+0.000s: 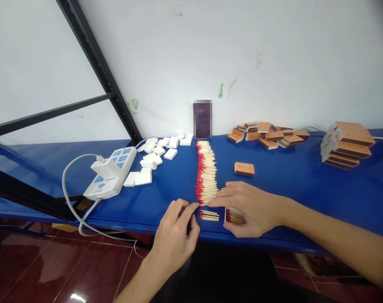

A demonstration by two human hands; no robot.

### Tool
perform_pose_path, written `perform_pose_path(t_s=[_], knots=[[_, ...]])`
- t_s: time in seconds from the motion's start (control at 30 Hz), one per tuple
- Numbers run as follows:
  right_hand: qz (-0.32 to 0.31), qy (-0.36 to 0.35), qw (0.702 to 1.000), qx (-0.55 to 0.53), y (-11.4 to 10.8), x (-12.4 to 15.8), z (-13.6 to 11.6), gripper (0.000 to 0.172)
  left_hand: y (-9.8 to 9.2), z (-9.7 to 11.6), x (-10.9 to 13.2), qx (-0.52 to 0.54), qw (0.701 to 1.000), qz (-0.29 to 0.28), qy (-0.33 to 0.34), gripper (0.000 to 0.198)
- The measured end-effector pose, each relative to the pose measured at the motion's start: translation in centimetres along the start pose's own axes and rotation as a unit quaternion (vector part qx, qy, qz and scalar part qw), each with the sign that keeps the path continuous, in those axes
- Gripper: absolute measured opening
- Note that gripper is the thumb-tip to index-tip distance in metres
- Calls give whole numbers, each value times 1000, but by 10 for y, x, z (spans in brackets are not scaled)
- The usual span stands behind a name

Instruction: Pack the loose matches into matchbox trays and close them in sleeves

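A long row of red-headed matches point(207, 172) lies across the blue tabletop, heads to the left. My left hand point(177, 229) is at its near end, index fingertip against the match heads, the other fingers loosely curled and the thumb apart. My right hand point(253, 208) covers much of a small white inner tray point(225, 214) filled with matches, gripping it with thumb and fingers while its index finger reaches to the row's near end. Between the hands lies a small separate group of matches point(209, 215). One closed orange matchbox point(244, 168) sits beyond my right hand.
Several white inner trays point(143, 178) are scattered at left, beside a white power strip point(111, 174) with a plugged charger and looping cable. Orange sleeves point(275, 135) are heaped by the wall. Stacked matchboxes point(349, 145) stand at right. A blurred dark panel point(202, 120) leans at the back.
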State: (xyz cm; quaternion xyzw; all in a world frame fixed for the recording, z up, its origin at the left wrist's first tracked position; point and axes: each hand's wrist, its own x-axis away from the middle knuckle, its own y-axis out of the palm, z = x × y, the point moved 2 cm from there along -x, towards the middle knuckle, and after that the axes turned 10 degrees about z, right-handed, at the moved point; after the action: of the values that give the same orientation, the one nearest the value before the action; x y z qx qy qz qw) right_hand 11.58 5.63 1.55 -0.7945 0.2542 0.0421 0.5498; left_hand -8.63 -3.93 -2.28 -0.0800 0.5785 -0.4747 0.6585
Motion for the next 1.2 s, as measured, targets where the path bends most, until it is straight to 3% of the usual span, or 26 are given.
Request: perform_pose_path(t_s=[0.37,0.6,0.8,1.2], knots=[[-17,3,1000,23,-2,-1,-1,40,-2,0,0,-10,999,-26,16,31],[-26,3,999,25,-4,-3,-2,40,-1,0,0,-25,996,-83,22,44],[-15,2,1000,22,-2,-2,0,42,-2,1,-1,-22,994,-101,17,44],[-10,-6,999,33,-2,-2,-1,38,0,-3,2,-12,998,-58,13,37]])
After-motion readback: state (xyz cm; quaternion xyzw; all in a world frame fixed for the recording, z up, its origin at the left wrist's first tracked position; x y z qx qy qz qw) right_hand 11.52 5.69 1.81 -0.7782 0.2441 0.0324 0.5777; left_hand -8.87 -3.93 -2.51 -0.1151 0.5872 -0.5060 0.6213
